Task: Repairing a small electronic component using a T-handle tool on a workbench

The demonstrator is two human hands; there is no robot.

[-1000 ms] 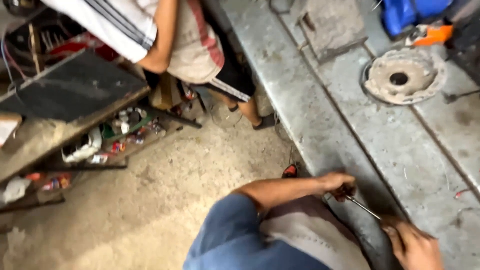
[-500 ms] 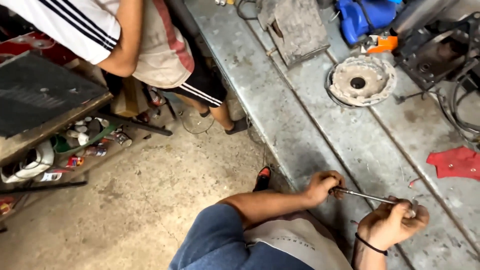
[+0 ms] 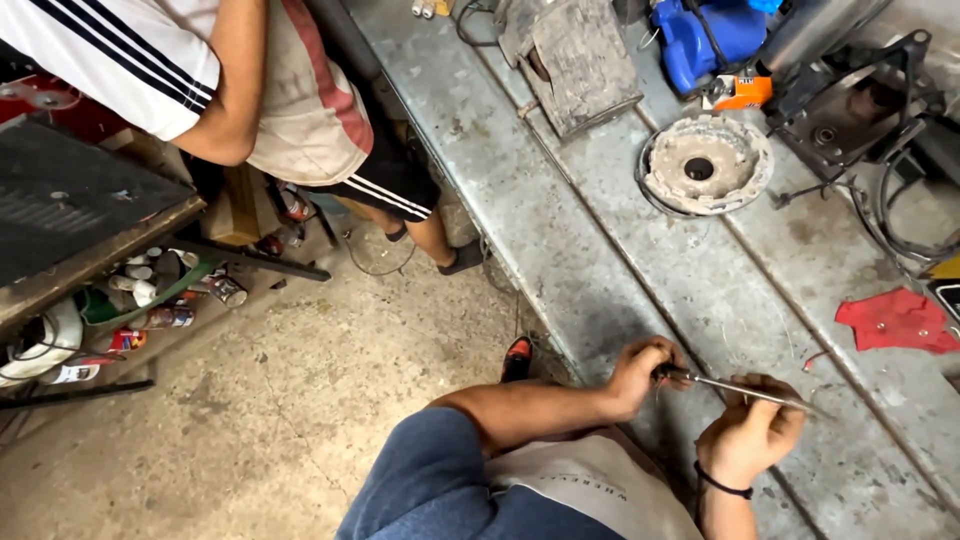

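Observation:
My left hand grips the dark handle end of a thin metal rod-like tool, low over the grey metal workbench. My right hand, with a black band at the wrist, is curled around the shaft further along. The tool's tip pokes out past it to the right. Both hands sit close together near the bench's front edge, above my lap. My left arm reaches in from a blue sleeve.
Another person in a white striped shirt and dark shorts stands at the upper left beside the bench. On the bench lie a round metal disc, a red cloth, a blue machine part and a worn block. A low shelf with cans is at left.
The view has swung, so the bench and disc sit lower and more central. My hands have drawn closer together on the tool, and my right hand has slid up its shaft.

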